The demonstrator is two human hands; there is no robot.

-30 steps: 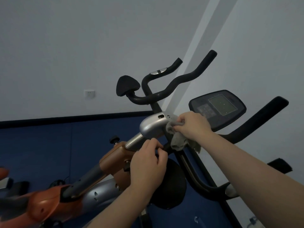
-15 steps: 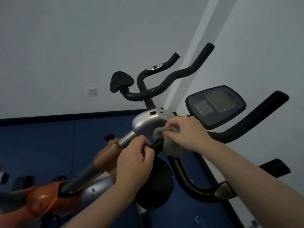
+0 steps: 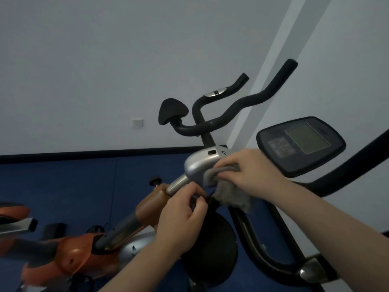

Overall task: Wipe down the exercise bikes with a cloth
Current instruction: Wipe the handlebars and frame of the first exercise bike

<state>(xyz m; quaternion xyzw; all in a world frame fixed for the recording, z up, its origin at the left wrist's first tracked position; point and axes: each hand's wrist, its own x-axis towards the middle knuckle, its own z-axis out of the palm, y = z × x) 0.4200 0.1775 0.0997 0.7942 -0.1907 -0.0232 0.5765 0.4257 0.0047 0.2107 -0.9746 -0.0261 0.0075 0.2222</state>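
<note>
A: Wiping is on the silver bracket (image 3: 199,165) under the handlebars (image 3: 231,114) of the orange bike (image 3: 69,256). Right hand (image 3: 250,169) has its fingers curled round the grey cloth (image 3: 227,186), pressing it on the bracket's near end. The rest of the cloth hangs loose below.

B: Left hand?

A: Left hand (image 3: 181,220) sits just under the steel post (image 3: 176,184), fingers curled round something dark there. Probably a knob or clamp; can't tell which. Looks like bracing, not wiping.

B: Progress?

A: Early to middle on this bike, I'd judge. Only the bracket is under the cloth. No visible sign either way on the handlebars, black seat (image 3: 212,249), or orange frame: surfaces show no wet sheen or streaks.

B: Other bikes?

A: Second machine at right: console (image 3: 301,144) and a black handle (image 3: 347,175), no cloth on them. Another orange part at the left edge, too cropped to identify. I'd count those as still to do.
</note>
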